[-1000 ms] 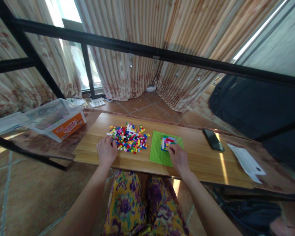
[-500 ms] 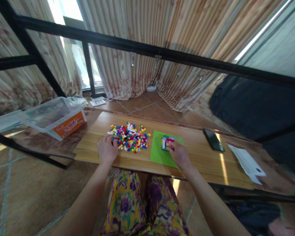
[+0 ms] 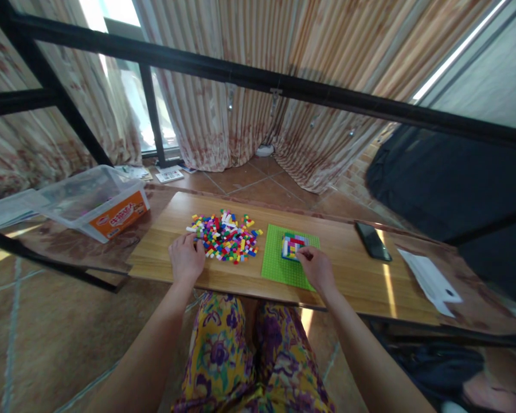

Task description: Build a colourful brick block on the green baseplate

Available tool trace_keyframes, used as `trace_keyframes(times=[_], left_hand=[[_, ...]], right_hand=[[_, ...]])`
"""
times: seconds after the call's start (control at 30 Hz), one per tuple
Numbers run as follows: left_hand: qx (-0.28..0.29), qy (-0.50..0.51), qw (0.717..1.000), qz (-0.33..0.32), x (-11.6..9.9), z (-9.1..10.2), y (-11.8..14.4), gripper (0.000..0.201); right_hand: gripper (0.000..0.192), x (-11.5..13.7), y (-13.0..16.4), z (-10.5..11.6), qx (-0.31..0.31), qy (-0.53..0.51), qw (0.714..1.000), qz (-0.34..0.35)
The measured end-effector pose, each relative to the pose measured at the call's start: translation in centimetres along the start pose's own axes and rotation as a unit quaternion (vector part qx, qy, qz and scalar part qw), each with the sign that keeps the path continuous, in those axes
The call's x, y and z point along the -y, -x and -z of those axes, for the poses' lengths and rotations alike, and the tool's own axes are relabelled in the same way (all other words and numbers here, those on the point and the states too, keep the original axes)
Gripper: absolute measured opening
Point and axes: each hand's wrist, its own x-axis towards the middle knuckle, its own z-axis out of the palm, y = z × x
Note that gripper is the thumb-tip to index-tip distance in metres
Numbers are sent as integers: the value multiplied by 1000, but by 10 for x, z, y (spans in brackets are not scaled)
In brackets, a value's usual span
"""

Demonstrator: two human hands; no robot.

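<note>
A loose pile of small multicoloured toy bricks (image 3: 230, 238) lies on the wooden board. At its left edge rests my left hand (image 3: 186, 258), fingers loosely bent and a little apart by the nearest bricks; I see nothing held in it. Right of the pile lies a green studded baseplate (image 3: 273, 264). On it sits a low, square brick build (image 3: 291, 245) with a blue edge and red, white, yellow and purple bricks. My right hand (image 3: 318, 268) is at the build's right side, thumb and fingertips pinched together. Whatever is between those fingertips is too small to make out.
A clear plastic box (image 3: 90, 209) with an orange label stands at the left. A dark phone (image 3: 373, 241) and a white sheet-like piece (image 3: 430, 281) lie to the right. A black metal bar (image 3: 241, 74) crosses in front of the curtains (image 3: 223, 126).
My right hand has drawn slightly right, off the top of the build, so more of its bricks show. My left hand stays by the pile. The view has shifted slightly.
</note>
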Motion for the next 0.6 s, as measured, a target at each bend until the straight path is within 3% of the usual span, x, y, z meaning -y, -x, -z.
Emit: trace_keyframes(times=[0.6], left_hand=[[1,3,1000,-10,1,-1,0,28]], right_hand=[[20,-3,-11,-2,16,9,1000,-13]])
